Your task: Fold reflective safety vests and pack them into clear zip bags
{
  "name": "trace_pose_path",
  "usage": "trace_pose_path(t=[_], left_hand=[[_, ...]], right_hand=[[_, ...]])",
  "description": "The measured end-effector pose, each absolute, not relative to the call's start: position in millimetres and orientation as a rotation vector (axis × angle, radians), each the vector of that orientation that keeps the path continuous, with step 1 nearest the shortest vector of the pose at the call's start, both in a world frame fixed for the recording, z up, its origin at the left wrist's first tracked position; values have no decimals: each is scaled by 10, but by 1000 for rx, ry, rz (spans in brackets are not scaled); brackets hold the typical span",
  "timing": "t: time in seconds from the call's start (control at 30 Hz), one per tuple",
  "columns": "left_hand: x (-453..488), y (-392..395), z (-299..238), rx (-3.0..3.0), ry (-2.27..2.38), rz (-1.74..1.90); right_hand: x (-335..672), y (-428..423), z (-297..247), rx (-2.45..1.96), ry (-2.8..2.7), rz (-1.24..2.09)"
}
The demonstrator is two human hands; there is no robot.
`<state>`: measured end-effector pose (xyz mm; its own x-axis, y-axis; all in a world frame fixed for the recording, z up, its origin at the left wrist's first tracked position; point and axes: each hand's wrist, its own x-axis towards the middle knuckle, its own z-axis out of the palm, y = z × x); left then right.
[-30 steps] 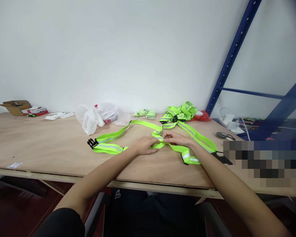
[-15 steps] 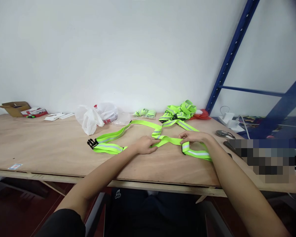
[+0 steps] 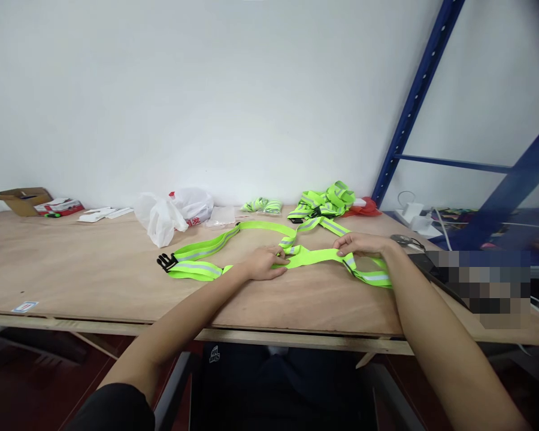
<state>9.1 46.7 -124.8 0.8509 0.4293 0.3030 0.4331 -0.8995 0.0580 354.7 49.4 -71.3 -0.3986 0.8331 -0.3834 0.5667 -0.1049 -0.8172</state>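
Note:
A neon-green reflective strap vest [image 3: 317,257] with a silver stripe lies spread over the wooden table in front of me. My left hand [image 3: 267,263] rests low at its middle, fingers closed on the band near where the straps meet. On the right, my right hand [image 3: 359,244] pinches the same band between thumb and fingers, close to a black slider [image 3: 349,267]. Between both hands the band runs fairly flat. A black buckle end [image 3: 166,261] sits at the vest's left tip. Part of the right loop is hidden behind my right wrist.
A heap of similar green straps [image 3: 327,200] lies near the wall, beside packed green bundles [image 3: 263,205] and a red bag [image 3: 363,206]. White plastic bags [image 3: 159,218] and an opened carton [image 3: 22,200] stand leftward. Chargers [image 3: 415,218] and a blue rack post [image 3: 413,108] are right.
My right hand has moved right, drawing the band straighter between my hands and shifting the slider along with it. My left hand stays nearly in place. The view has shifted slightly.

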Motion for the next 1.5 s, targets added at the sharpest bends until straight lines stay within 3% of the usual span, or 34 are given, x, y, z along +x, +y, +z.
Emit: trace_pose_path(t=[0.3,0.67,0.83,1.13,1.5], left_hand=[[95,417,-1192,-3043,-558,-476],[196,269,-1157,-3019,-433,-368],[309,128,-1066,-2889,-520,-246],[430,-337,-1059,-2796,-848,-131],[331,-638,-1081,-2853,-1236,-239]], right_hand=[[3552,550,-768,-1799,-2021,1352],[3378,586,-742,-2250,-2222,439],[3001,460,-589,-1946,-2221,47],[2389,374,-846,-1067,-2611,564],[2450,388,-905,-1091,-2655,484]])
